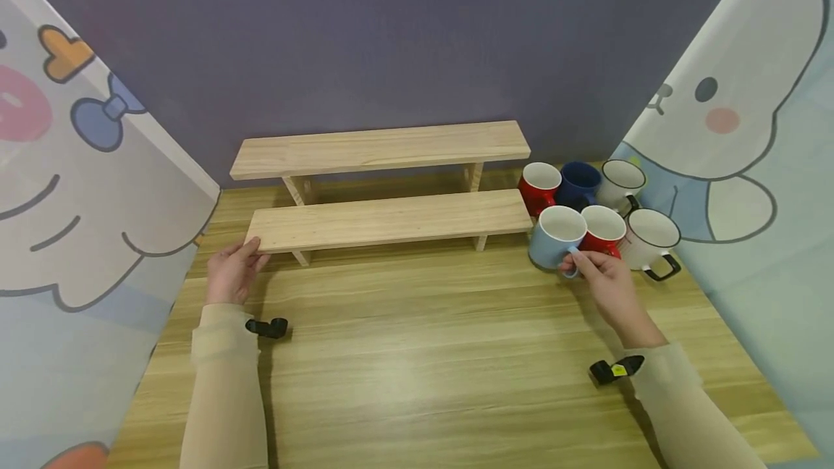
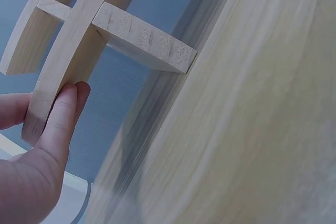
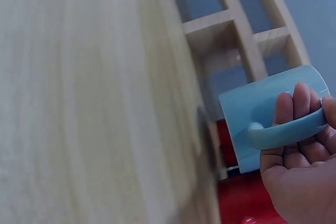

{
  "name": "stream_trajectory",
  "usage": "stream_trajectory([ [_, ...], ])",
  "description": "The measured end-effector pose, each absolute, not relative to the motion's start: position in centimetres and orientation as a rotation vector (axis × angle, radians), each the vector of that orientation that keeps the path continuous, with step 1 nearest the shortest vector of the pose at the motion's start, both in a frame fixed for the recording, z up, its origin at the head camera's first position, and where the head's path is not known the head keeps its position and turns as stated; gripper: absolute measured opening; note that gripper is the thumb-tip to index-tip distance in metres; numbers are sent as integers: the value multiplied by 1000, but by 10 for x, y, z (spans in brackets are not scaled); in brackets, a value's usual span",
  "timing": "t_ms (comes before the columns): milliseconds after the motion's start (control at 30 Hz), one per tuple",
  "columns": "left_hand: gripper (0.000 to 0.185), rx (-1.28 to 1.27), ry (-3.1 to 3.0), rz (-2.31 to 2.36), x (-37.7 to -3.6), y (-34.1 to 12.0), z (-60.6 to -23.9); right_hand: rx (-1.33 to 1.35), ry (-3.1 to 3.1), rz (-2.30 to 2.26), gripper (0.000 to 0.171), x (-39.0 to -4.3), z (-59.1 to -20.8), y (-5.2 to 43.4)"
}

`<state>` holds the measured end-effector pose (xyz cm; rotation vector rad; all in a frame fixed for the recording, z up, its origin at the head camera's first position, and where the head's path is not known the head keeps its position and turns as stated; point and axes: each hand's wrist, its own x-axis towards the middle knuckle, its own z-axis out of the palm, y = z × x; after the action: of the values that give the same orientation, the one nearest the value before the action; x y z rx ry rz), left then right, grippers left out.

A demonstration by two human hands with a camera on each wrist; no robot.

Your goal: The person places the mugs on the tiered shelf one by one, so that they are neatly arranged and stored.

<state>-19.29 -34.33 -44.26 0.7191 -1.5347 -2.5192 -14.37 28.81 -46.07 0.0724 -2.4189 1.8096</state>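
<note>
**Right hand grips the light blue mug; left hand steadies the wooden shelf**

On the right of the wood-grain table (image 1: 417, 353), the right hand (image 1: 602, 288) has its fingers (image 3: 294, 103) curled through the handle of a light blue ceramic mug (image 1: 555, 237), which stands upright at the near left edge of a cluster of mugs, just right of the shelf's lower step. Right beside it on the right is a red mug with a white inside (image 1: 602, 231), and further right a white mug with a black handle (image 1: 651, 239). Behind these stand a second red mug (image 1: 539, 187), a dark blue mug (image 1: 578, 183) and another white mug (image 1: 622, 183).

The left hand (image 1: 231, 273) rests at the near left corner of the two-step pale wooden shelf (image 1: 391, 219); the left wrist view shows its fingertips (image 2: 65, 111) pressed against the board's edge, fairly straight, with the thumb on the other side.

The shelf stands at the far middle of the table, before a grey-purple wall (image 1: 391, 35). Cartoon-printed panels (image 1: 749, 129) close in both sides
</note>
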Motion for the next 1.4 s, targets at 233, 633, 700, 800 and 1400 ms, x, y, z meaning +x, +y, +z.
stream_trajectory([
  [233,81,710,-1508,-2540,-192,-345,-444,162,-2206,2025,34,-135,-442,280],
  [633,46,706,-1491,-2576,-192,-344,-443,298,-2058,2110,26,-126,-402,254],
  [700,40,714,-1497,-2572,-192,-344,-443,324,-2031,2132,25,-127,-398,247],
  [800,37,725,-1499,-2567,-191,-344,-442,340,-1987,2189,24,-130,-390,232],
  [1400,13,714,-1431,-2605,-191,-345,-443,446,-2072,2317,26,-169,-351,119],
])
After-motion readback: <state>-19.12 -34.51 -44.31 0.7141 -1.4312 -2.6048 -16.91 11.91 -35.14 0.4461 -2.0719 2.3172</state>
